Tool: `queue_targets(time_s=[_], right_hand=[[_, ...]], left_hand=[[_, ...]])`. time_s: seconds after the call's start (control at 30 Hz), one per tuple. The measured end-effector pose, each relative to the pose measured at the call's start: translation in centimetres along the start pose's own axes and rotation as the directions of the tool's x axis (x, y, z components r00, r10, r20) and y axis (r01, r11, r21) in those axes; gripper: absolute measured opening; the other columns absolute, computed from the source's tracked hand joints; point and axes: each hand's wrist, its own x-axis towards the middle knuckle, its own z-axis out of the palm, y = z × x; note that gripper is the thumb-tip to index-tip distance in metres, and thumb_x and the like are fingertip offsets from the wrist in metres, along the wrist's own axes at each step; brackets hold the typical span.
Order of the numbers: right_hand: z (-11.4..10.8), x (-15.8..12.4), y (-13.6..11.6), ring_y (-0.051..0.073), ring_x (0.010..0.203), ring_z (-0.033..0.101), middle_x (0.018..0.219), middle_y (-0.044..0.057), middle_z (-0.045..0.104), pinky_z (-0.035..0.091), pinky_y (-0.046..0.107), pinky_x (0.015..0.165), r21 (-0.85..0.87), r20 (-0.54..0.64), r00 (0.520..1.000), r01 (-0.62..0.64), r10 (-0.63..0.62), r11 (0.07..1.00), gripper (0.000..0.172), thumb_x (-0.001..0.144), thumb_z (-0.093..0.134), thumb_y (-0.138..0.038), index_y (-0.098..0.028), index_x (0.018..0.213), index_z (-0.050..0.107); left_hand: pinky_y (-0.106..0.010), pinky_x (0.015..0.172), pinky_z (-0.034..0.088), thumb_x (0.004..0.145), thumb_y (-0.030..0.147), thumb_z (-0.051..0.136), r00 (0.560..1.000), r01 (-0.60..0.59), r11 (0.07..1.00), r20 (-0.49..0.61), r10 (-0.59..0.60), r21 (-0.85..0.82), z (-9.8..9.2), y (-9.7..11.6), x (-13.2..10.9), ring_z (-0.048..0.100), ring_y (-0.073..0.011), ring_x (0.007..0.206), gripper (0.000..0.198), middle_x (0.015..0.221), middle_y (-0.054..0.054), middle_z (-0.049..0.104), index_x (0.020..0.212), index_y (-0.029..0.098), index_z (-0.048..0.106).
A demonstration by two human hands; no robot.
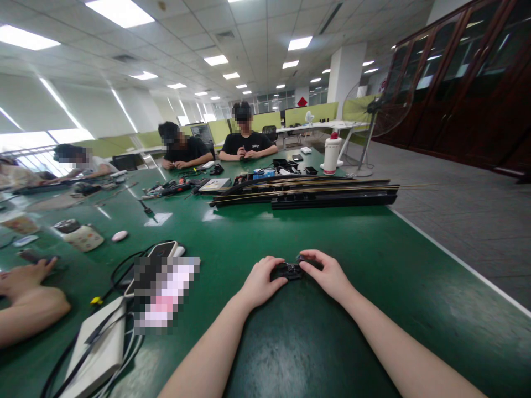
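Note:
A small black part with metal bits (290,271) is on the green table (332,342) between my two hands. My left hand (263,281) closes on its left end, thumb below and fingers above. My right hand (326,272) pinches a small dark piece (300,258) at the upper right of the black part, with thumb and forefinger. Whether that piece is joined to the black part I cannot tell. The exact kind of the part is too small to make out.
Long black strips and thin rods (336,199) lie across the table ahead. At left are a white box (97,345) with cables, a phone (161,251) and a co-worker's arm (33,315). A white bottle (331,155) stands at the far right; several people sit beyond.

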Motion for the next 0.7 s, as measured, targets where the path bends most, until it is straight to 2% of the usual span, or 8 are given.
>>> queue_targets(time_s=[0.3, 0.7], right_hand=[[0.06, 0.46, 0.56, 0.022, 0.091, 0.066, 0.094, 0.008, 0.071, 0.048, 0.042, 0.090, 0.185, -0.056, 0.997, -0.043, 0.054, 0.982, 0.032, 0.068, 0.068, -0.041, -0.019, 0.092, 0.064], [-0.32, 0.48, 0.03, 0.023, 0.090, 0.066, 0.095, 0.010, 0.071, 0.050, 0.041, 0.087, 0.264, -0.103, 0.988, -0.080, 0.111, 0.961, 0.039, 0.065, 0.069, -0.047, -0.019, 0.092, 0.062]], left_hand=[[-0.039, 0.091, 0.043, 0.074, 0.021, 0.067, 1.000, 0.018, 1.000, 0.004, -0.018, -0.011, 0.01, 0.00, -0.04, 0.053, -0.0238, 0.102, 0.043, 0.109, -0.006, 0.059, 0.115, 0.022, 0.055], [-0.039, 0.091, 0.043, 0.074, 0.022, 0.068, 1.000, 0.014, 1.000, 0.003, -0.014, 0.001, 0.08, 0.00, -0.04, 0.053, -0.0243, 0.103, 0.043, 0.110, -0.006, 0.059, 0.115, 0.022, 0.055]])
